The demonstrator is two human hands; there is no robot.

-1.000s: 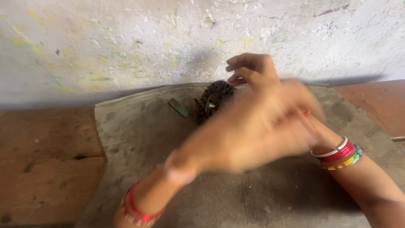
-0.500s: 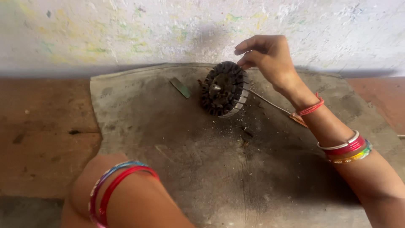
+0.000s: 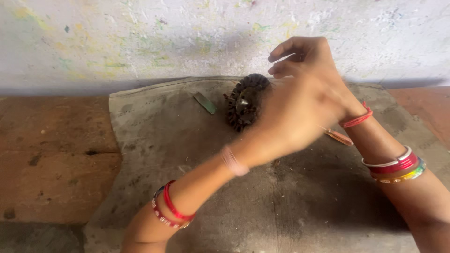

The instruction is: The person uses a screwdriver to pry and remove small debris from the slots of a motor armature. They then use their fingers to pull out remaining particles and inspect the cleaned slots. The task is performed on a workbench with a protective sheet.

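Grip first: my left hand (image 3: 293,119) is blurred in mid-reach, so I cannot tell whether it holds anything; my right hand (image 3: 307,58) hangs just behind it, fingers loosely curled and apparently empty. Just left of both stands the dark toothed wheel (image 3: 243,100), on edge on the grey mat (image 3: 290,206). Beyond it lies a small green scrap (image 3: 205,102). I judge this the reach; next comes steadying that wheel.

Grey cloth mat (image 3: 187,140) on brown floor (image 3: 51,154); green shard (image 3: 205,102); paint-flecked white wall (image 3: 117,42).
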